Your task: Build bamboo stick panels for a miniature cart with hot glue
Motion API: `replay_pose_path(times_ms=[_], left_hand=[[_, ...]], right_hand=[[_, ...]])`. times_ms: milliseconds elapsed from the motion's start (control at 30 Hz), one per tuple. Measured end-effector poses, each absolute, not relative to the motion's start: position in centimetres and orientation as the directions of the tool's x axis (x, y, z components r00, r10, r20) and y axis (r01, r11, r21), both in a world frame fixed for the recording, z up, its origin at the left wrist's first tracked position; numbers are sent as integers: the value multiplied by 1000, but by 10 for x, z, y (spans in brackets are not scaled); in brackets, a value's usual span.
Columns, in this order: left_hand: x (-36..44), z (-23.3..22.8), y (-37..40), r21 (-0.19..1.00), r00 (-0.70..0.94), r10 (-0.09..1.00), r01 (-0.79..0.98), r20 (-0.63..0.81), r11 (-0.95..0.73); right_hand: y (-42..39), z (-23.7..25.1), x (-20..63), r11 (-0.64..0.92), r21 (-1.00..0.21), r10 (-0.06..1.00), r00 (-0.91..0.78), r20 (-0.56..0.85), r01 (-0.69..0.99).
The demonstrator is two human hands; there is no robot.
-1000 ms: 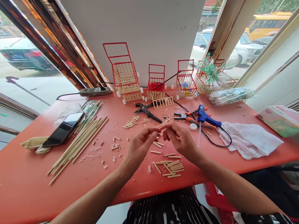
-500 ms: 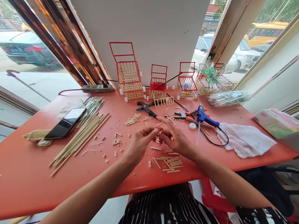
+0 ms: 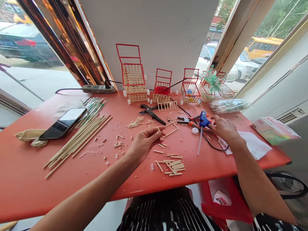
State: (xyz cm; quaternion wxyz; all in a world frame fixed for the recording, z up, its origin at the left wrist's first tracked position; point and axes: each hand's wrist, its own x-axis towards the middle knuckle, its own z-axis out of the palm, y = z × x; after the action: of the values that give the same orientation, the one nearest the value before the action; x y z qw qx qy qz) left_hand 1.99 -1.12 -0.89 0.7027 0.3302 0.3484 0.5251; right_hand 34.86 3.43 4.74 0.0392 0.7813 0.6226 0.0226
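Note:
My left hand (image 3: 149,138) is closed in a pinch on a small frame of wooden sticks (image 3: 171,132). The frame's far corner sticks out to the right of the fingertips, just over the table. My right hand (image 3: 224,128) is at the handle of a blue hot glue gun (image 3: 204,119), fingers curled about its end; the hand hides part of the grip. A clear glue stick (image 3: 200,141) points from the gun toward me. Short cut sticks (image 3: 176,166) lie in a loose pile below my left hand.
Black cutters (image 3: 152,114), orange-handled pliers (image 3: 186,120) and a white cap (image 3: 194,131) lie beyond my hands. Long sticks (image 3: 79,144) and a phone (image 3: 64,123) are at left. Small stick carts (image 3: 134,80) line the wall. A cloth (image 3: 256,146) and a tissue pack (image 3: 275,130) lie right.
My right hand has left my left hand and moved right to the glue gun. The left hand keeps its pinch, and the stick frame now shows beside it. The view has shifted slightly.

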Motion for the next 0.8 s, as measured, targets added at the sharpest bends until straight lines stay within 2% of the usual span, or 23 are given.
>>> replay_pose_path(times_ms=[67, 167, 267, 367, 433, 533, 600, 667, 733, 800], left_hand=[[20, -9, -11, 839, 203, 969, -496, -140, 225], [19, -8, -8, 860, 178, 978, -476, -113, 186], [16, -6, -6, 870, 160, 981, -461, -112, 175], [16, -2, -5, 874, 144, 983, -456, -117, 171], [17, 0, -6, 875, 135, 984, -453, -119, 169], [18, 2, -6, 875, 118, 986, -456, -121, 162], [17, 1, -5, 890, 94, 991, -438, -98, 129], [16, -1, -2, 919, 45, 998, -389, -48, 62], [14, -2, 1, 949, -15, 1000, -314, 4, -8], [11, -3, 4, 967, -61, 997, -248, 40, -54]], right_hand=[[38, 45, 356, -208, 70, 972, 214, -96, 976], [43, 40, 360, -130, -9, 987, 129, -97, 991], [45, 33, 359, -102, -71, 994, 100, -31, 992], [44, 27, 359, -173, -100, 981, 180, 66, 980], [45, 25, 361, -210, -143, 955, 235, 184, 967], [49, 30, 361, -118, -290, 880, 235, 412, 950], [51, 37, 353, -21, -408, 853, 229, 470, 913], [52, 43, 336, 81, -558, 883, 200, 425, 826], [50, 47, 314, 202, -722, 932, 95, 349, 662], [44, 46, 292, 240, -811, 961, -11, 277, 534]])
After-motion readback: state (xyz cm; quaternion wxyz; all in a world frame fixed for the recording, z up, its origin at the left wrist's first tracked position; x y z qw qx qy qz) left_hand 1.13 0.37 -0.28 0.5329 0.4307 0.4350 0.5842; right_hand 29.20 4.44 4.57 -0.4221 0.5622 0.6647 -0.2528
